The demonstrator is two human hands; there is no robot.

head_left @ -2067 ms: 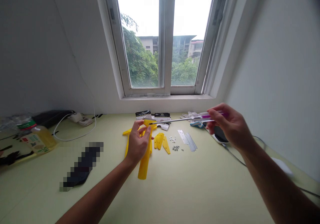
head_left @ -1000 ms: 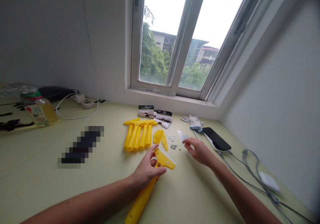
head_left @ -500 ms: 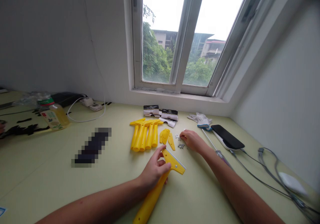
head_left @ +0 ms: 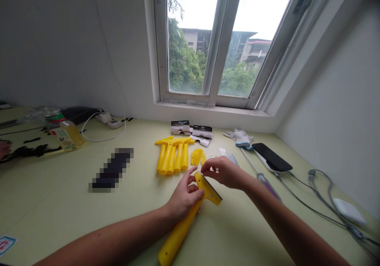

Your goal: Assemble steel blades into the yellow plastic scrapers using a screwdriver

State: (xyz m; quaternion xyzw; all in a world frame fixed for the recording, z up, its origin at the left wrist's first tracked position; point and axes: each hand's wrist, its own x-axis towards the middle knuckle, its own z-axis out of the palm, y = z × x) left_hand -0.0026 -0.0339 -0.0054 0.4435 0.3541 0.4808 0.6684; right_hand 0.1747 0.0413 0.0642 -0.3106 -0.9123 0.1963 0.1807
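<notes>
A yellow scraper (head_left: 181,234) with a long handle lies slantwise in my left hand (head_left: 184,199), whose fingers and thumb close around its neck just below the head. Along the head's far edge runs a thin metal blade, and one screw shows near its right end. My right hand (head_left: 223,171) is over the upper left end of the head, fingertips pinched together; whatever is between them is too small to make out. Just beyond are flat yellow plates (head_left: 196,157) and small metal nuts (head_left: 211,156), partly hidden behind my right hand.
Several yellow scraper handles (head_left: 173,157) lie in a row, with black-and-white packages (head_left: 202,132) behind. To the right are metal blades (head_left: 233,159), a screwdriver (head_left: 267,185), gloves (head_left: 240,136), a phone (head_left: 271,157) and cables. A bottle (head_left: 69,135) lies left; another person's hand (head_left: 4,149) shows at the edge.
My right hand has come from the small metal parts toward me and left, to the scraper's head. The blades behind it are now uncovered. My left hand still holds the scraper.
</notes>
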